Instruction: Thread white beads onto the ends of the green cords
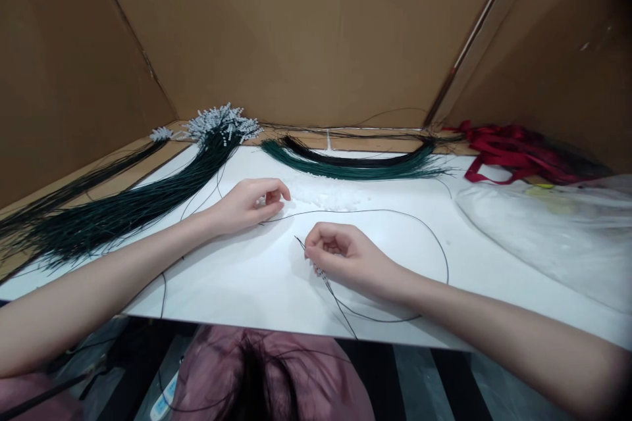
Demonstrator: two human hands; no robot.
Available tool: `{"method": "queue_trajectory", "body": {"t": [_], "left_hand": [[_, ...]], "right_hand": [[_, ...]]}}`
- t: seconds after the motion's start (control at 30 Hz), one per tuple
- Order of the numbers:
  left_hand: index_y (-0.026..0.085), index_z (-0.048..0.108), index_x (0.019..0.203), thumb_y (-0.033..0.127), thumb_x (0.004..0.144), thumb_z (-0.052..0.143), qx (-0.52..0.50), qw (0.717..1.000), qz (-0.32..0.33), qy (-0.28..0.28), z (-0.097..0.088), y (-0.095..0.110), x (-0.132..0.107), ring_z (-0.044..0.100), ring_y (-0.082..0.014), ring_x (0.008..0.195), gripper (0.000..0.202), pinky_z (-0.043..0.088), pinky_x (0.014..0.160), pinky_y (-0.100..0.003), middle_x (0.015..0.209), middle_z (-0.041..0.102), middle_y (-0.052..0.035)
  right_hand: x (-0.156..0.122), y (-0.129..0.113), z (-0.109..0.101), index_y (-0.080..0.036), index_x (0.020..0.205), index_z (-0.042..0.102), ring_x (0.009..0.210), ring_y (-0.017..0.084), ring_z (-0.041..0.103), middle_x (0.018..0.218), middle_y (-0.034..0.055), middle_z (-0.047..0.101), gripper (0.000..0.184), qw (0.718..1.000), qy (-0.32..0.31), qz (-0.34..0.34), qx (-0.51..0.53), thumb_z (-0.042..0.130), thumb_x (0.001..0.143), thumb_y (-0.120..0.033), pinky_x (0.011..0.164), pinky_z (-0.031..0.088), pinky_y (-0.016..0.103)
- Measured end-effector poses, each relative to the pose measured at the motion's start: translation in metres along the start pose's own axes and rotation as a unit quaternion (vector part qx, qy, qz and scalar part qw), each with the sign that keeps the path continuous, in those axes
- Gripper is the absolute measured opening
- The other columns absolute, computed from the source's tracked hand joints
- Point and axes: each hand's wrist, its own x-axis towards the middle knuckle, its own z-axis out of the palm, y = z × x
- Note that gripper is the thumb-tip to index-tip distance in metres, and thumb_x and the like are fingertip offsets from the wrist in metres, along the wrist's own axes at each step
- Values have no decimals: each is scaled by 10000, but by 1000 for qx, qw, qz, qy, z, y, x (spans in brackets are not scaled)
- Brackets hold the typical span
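My left hand (251, 202) rests on the white table (237, 276), fingers curled in a pinch beside a heap of small clear beads (328, 196); what it pinches is too small to make out. My right hand (340, 255) is closed round a thin black cord (434, 237), whose short end sticks up to the left. A few white beads sit on the cord just below my fingers. The cord loops wide to the right and back under my wrist.
A large bundle of dark green cords with white bead tips (148, 200) lies at the left. A curved green and black bundle (355, 164) lies at the back. Red ribbons (513, 151) and a clear plastic bag (553, 237) are at the right. Cardboard walls (306, 33) surround the table.
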Motion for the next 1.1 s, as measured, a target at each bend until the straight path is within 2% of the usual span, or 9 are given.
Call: {"method": "queue_trajectory", "body": {"t": [0.23, 0.43, 0.87, 1.1], "left_hand": [[170, 637, 960, 265, 912, 560, 84, 995, 54, 16, 12, -8, 5, 545, -136, 681, 131, 406, 713, -261, 778, 594, -4], [169, 647, 943, 262, 924, 554, 138, 988, 52, 45, 15, -11, 10, 579, -171, 782, 133, 372, 818, -311, 814, 603, -19], [176, 659, 897, 315, 936, 568, 152, 987, 26, 32, 20, -18, 19, 567, -199, 850, 171, 318, 816, -331, 823, 628, -29], [181, 625, 899, 304, 947, 555, 153, 988, 26, 18, 22, -19, 19, 543, -223, 888, 150, 287, 825, -362, 875, 661, -46]], "right_hand": [[0, 0, -1, -159, 789, 574, 629, 99, 478, 678, -21, 544, 51, 1000, 0, -2, -14, 600, 831, -171, 598, 359, 222], [0, 2, -1, -162, 799, 563, 627, 100, 478, 679, -22, 535, 66, 1000, -11, -11, -24, 583, 857, -187, 597, 364, 225], [-1, -2, 0, -157, 786, 556, 617, 95, 441, 669, -28, 498, 91, 999, -12, -14, -33, 589, 861, -197, 581, 341, 220], [-2, -4, 0, -164, 783, 562, 612, 99, 454, 664, -27, 505, 152, 999, -6, -10, -36, 603, 880, -274, 583, 345, 226]]}}
